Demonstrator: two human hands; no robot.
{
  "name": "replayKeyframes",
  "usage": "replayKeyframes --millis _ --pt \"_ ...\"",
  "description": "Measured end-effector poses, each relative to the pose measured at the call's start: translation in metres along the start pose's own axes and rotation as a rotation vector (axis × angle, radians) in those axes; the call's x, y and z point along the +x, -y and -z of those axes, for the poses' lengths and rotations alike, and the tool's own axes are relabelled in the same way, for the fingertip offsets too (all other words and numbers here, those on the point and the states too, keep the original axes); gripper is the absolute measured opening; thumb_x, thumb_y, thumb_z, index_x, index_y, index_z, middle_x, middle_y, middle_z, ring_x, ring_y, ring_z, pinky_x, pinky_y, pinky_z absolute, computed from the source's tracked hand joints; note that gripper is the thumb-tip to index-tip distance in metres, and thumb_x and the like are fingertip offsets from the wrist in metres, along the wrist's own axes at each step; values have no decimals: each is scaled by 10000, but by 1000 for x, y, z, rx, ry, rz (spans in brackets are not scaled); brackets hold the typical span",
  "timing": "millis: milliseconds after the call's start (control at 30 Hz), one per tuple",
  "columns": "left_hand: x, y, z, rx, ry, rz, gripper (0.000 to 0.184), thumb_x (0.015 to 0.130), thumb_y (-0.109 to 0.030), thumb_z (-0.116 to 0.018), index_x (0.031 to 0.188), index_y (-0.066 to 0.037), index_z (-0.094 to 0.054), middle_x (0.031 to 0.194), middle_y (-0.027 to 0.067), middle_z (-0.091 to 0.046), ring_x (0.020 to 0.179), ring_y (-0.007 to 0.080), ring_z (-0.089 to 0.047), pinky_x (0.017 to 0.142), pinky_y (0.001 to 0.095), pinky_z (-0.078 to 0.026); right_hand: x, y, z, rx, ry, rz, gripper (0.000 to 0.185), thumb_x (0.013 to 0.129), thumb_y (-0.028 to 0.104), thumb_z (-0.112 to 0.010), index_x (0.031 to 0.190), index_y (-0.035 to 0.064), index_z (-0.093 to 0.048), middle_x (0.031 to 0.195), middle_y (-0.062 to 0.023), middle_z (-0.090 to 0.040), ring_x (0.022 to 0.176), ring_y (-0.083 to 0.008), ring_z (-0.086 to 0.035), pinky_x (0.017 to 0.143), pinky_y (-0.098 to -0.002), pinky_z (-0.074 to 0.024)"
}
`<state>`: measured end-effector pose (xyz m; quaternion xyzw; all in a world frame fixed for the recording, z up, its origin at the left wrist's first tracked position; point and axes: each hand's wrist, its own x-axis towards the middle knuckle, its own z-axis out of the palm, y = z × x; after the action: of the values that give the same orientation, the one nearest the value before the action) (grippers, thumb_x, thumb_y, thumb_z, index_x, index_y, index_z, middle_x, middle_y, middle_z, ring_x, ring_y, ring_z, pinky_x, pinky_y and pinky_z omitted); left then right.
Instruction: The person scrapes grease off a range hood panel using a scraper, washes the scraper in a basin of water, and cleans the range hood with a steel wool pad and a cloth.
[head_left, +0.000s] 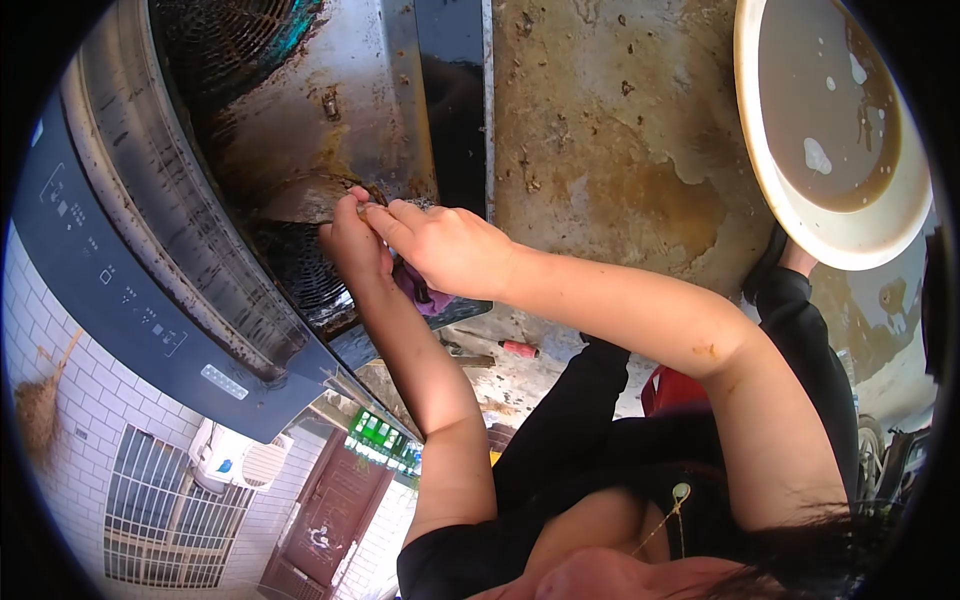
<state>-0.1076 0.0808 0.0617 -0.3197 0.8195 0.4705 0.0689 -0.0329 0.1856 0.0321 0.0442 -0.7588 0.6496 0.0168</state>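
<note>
Floor: stained, wet-looking concrete (600, 140), with a small red item (518, 349) near the appliance.
Yard: white-tiled wall (75, 400), barred window (165, 520), brown door (325, 510), air-conditioner unit (235, 458).
Basin: white basin (850, 255), partly filled with murky, brownish water (815, 120).
Appliance: greasy metal appliance (370, 90) with round grilles and a dark button panel (110, 270), lying on the left, under the hands.
Left hand (355, 245): fingers curled inward, against the other hand; what they grasp is hidden.
Right hand (450, 245): fingers bent, meeting the left; grasp unclear.
Cloth: purple cloth (434, 300) just beside the hands.
Edges and room: bare floor between appliance edge (488, 130) and basin.
</note>
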Motion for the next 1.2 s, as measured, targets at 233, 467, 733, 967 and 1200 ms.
replayKeyframes --millis 233,467,733,967,1200 --pt "-8 21 -3 18 50 49 131 761 -76 -482 689 12 -547 631 43 -523 532 123 -480 498 252 -375 -18 -8 -1 50 65 -70 497 684 32 -551 1160 -3 -414 928 -153 -530 660 -329 -598 548 -394 -506" --pt "-12 64 3 -117 44 52 119 765 -30 -461 696 31 -536 635 64 -527 540 144 -489 512 265 -410 -43 -17 -6 40 102 -66 443 697 43 -537 1117 -32 -418 915 -185 -542 633 -327 -606 527 -395 -512" --pt "-15 13 -2 -185 30 27 111 759 -97 -499 703 -7 -530 591 42 -490 524 132 -479 508 238 -413 -15 -4 0 -37 19 21 462 703 57 -544 1144 -17 -427 944 -149 -547 671 -274 -620 532 -344 -522" --pt "-17 1 -9 -76 -4 -7 85 751 -74 -475 704 -14 -512 634 40 -491 541 120 -470 512 235 -409 -11 -10 -8 -28 1 17 488 712 59 -537 1180 -10 -414 922 -141 -553 642 -283 -618 532 -347 -522" --pt "1 16 -2 -73 46 -57 55 748 -52 -468 738 -18 -509 678 27 -494 580 105 -468 512 234 -383 -12 -11 -9 21 10 -37 512 717 65 -541 1201 -4 -391 880 -156 -549 630 -317 -603 529 -385 -513"
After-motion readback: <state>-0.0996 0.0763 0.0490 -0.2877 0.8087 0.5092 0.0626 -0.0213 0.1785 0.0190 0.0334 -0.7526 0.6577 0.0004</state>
